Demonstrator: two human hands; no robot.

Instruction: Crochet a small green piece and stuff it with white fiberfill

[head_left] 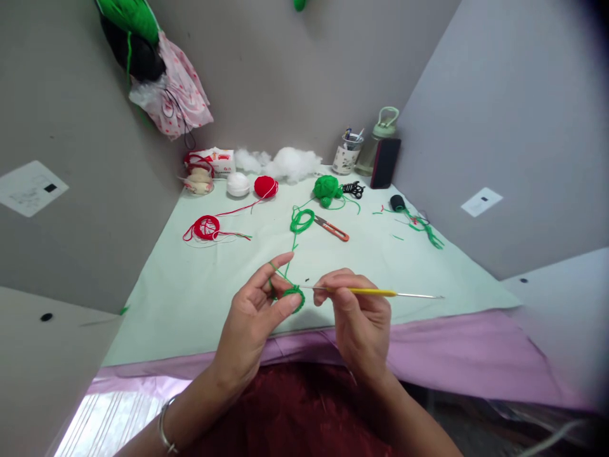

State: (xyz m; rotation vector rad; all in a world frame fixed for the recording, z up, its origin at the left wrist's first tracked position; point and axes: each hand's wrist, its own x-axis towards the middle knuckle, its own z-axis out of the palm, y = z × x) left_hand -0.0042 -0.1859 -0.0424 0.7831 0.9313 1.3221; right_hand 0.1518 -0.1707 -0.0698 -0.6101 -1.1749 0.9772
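Between thumb and fingers, my left hand pinches a small round green crochet piece. Green yarn is looped over its raised index finger and runs up the table to a loose green yarn coil. My right hand grips a crochet hook by its yellow handle, holding it almost level. One thin metal end of the hook reaches the top edge of the green piece; the other end points right. Whether the tip is inside a stitch is too small to tell. My left fingers partly hide the piece.
Orange-handled thread snips lie beyond my hands, beside the coil. Farther back are a green crocheted turtle, red yarn ball, white yarn ball and white stuffing. A phone leans by a bottle. Red yarn lies left.
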